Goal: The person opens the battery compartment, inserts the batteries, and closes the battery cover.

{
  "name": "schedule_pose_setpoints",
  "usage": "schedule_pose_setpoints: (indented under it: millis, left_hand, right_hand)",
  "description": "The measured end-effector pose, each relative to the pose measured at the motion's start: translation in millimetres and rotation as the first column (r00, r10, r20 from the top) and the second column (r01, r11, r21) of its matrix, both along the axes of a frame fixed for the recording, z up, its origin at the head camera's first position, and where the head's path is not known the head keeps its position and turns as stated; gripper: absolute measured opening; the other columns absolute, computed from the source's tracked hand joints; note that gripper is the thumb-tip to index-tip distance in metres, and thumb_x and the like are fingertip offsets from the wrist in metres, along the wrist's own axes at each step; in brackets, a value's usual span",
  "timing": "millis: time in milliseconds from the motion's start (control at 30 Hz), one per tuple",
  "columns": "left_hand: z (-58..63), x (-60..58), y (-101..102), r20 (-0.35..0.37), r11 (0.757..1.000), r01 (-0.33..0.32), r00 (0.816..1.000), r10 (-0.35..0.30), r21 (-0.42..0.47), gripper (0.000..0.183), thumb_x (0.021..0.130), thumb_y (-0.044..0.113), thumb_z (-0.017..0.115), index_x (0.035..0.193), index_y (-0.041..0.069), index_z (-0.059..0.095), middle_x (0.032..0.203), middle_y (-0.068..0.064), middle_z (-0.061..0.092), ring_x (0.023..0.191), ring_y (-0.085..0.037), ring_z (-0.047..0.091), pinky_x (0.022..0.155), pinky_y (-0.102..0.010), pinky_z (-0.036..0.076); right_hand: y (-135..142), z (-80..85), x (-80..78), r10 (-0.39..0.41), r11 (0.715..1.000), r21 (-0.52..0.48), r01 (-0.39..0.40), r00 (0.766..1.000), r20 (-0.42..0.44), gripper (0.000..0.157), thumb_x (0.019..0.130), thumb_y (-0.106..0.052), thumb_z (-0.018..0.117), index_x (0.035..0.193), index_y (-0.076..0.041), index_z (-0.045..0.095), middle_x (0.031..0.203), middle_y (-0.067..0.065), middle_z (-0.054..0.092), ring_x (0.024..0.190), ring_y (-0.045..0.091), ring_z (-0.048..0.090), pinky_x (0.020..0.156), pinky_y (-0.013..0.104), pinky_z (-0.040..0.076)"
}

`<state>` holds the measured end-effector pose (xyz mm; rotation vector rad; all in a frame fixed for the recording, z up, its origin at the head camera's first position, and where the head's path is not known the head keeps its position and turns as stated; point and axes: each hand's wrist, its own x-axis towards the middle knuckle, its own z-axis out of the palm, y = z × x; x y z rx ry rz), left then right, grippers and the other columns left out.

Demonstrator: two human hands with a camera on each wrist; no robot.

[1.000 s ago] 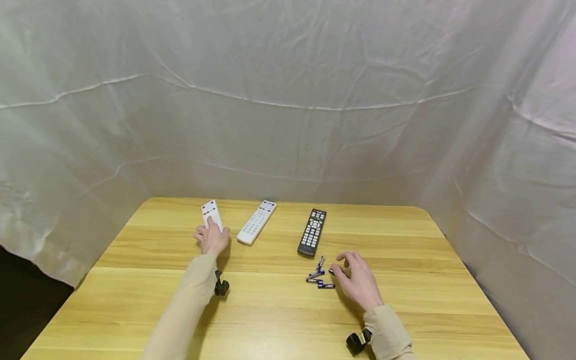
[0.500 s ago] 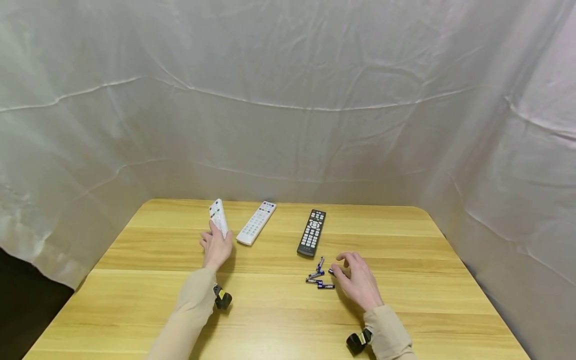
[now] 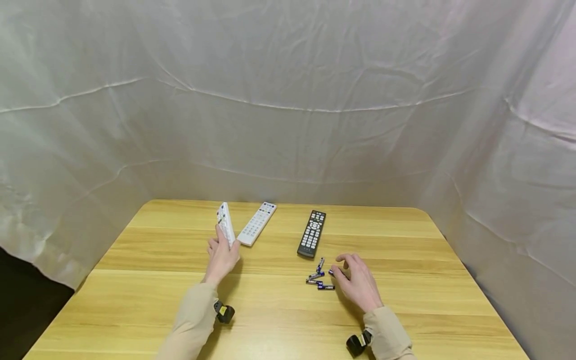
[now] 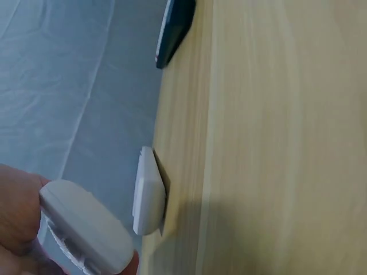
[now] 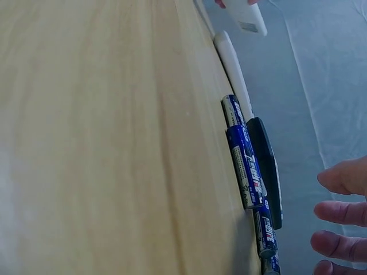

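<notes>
My left hand [image 3: 222,259] grips the near end of a white remote control [image 3: 226,222], which is raised and tilted with its buttons turned to the left. In the left wrist view this remote's rounded end [image 4: 86,226] sits between the thumb and fingers. Several blue-and-silver batteries [image 3: 316,275] lie in a loose cluster on the right half of the table. Beside them hovers my right hand [image 3: 359,281], its fingers loosely bent and holding nothing. One more battery [image 3: 331,272] lies close by the thumb, partly covered. The right wrist view has the fingers [image 5: 341,213] spread apart from the batteries [image 5: 245,166].
A second white remote [image 3: 257,223] lies just right of the raised one. Farther right, behind the batteries, is a black remote [image 3: 311,234]. Pale cloth [image 3: 288,125] hangs around the back and sides of the wooden table [image 3: 270,320].
My left hand has picked up the white remote, moved it right and toward me, and tipped it onto its side. The right hand and the batteries have stayed in place.
</notes>
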<state>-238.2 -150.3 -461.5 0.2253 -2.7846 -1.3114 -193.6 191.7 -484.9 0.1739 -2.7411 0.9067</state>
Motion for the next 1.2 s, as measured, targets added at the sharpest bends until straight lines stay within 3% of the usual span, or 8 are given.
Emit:
schedule_pose_setpoints:
  millis: [300, 433, 567, 700, 833, 933, 1033, 1200]
  left_hand:
    - [4.9, 19.8, 5.5, 0.034, 0.99, 0.088, 0.995, -0.093, 0.114, 0.095, 0.099, 0.021, 0.051, 0.153, -0.008, -0.021, 0.138, -0.051, 0.023, 0.106, -0.048, 0.055, 0.095, -0.06, 0.055]
    - [6.1, 24.9, 7.2, 0.022, 0.97, 0.137, 0.989, -0.144, 0.2, 0.1, 0.096, 0.019, 0.056, 0.152, -0.008, -0.022, 0.144, -0.053, 0.017, 0.116, -0.056, 0.05, 0.105, -0.067, 0.048]
    - [8.1, 28.6, 8.5, 0.02, 0.917, 0.202, 0.975, -0.222, 0.345, 0.099, 0.098, 0.013, 0.057, 0.15, -0.009, -0.025, 0.146, -0.05, 0.02, 0.126, -0.058, 0.045, 0.112, -0.067, 0.042]
    - [7.8, 33.0, 9.3, 0.063, 0.822, 0.216, 0.955, -0.291, 0.527, 0.101, 0.098, 0.009, 0.057, 0.151, -0.003, -0.029, 0.134, -0.036, 0.039, 0.111, -0.042, 0.061, 0.107, -0.052, 0.054]
    - [6.5, 35.2, 9.8, 0.048, 0.722, 0.223, 0.941, -0.334, 0.656, 0.104, 0.097, 0.002, 0.057, 0.154, 0.007, -0.029, 0.133, -0.029, 0.035, 0.119, -0.04, 0.057, 0.111, -0.051, 0.051]
    - [6.7, 35.3, 10.8, 0.016, 0.672, 0.238, 0.937, -0.349, 0.701, 0.104, 0.096, -0.002, 0.055, 0.157, 0.018, -0.026, 0.131, -0.027, 0.032, 0.119, -0.04, 0.053, 0.11, -0.053, 0.051]
    - [5.8, 35.7, 11.9, 0.005, 0.654, 0.232, 0.941, -0.339, 0.72, 0.105, 0.095, -0.005, 0.055, 0.159, 0.027, -0.022, 0.134, -0.028, 0.03, 0.117, -0.039, 0.054, 0.108, -0.055, 0.052]
    - [1.4, 37.0, 13.0, -0.004, 0.661, 0.219, 0.95, -0.311, 0.717, 0.107, 0.093, -0.006, 0.058, 0.159, 0.025, -0.02, 0.143, -0.035, 0.028, 0.121, -0.048, 0.055, 0.105, -0.059, 0.052]
  right_hand:
    - [-0.9, -0.7, 1.0, 0.006, 1.0, 0.007, -0.006, 1.0, -0.021, 0.024, 0.094, -0.02, 0.07, 0.113, -0.006, 0.068, 0.093, 0.01, 0.061, 0.079, 0.021, 0.052, 0.063, 0.024, 0.04]
    - [-1.4, -0.4, 1.9, 0.003, 1.0, 0.007, -0.003, 1.0, -0.025, 0.024, 0.094, -0.02, 0.07, 0.113, -0.006, 0.068, 0.093, 0.01, 0.061, 0.079, 0.021, 0.053, 0.064, 0.024, 0.041]
    - [-1.5, -0.7, 1.8, 0.01, 1.0, 0.007, -0.01, 0.999, -0.042, 0.024, 0.093, -0.021, 0.071, 0.112, -0.006, 0.068, 0.092, 0.009, 0.061, 0.079, 0.02, 0.053, 0.063, 0.024, 0.041]
    - [-0.9, -1.8, 1.8, 0.015, 1.0, 0.013, -0.014, 0.998, -0.057, 0.024, 0.093, -0.021, 0.071, 0.112, -0.006, 0.068, 0.091, 0.008, 0.061, 0.078, 0.019, 0.052, 0.062, 0.023, 0.041]
    - [0.0, -3.2, 1.6, 0.009, 1.0, 0.019, -0.008, 0.998, -0.054, 0.024, 0.093, -0.021, 0.071, 0.112, -0.006, 0.068, 0.091, 0.008, 0.061, 0.077, 0.018, 0.052, 0.063, 0.023, 0.041]
    - [0.3, -3.4, 1.6, 0.007, 1.0, 0.022, -0.006, 0.999, -0.045, 0.024, 0.094, -0.021, 0.07, 0.113, -0.006, 0.068, 0.091, 0.008, 0.06, 0.077, 0.018, 0.051, 0.063, 0.023, 0.041]
    - [0.4, -3.9, 1.2, 0.006, 1.0, 0.024, -0.005, 0.999, -0.039, 0.024, 0.094, -0.021, 0.07, 0.114, -0.007, 0.068, 0.091, 0.007, 0.059, 0.077, 0.018, 0.05, 0.063, 0.023, 0.04]
    - [0.3, -4.7, 0.6, 0.004, 1.0, 0.024, -0.003, 0.999, -0.036, 0.025, 0.093, -0.022, 0.071, 0.113, -0.008, 0.068, 0.091, 0.005, 0.059, 0.079, 0.018, 0.051, 0.065, 0.024, 0.041]
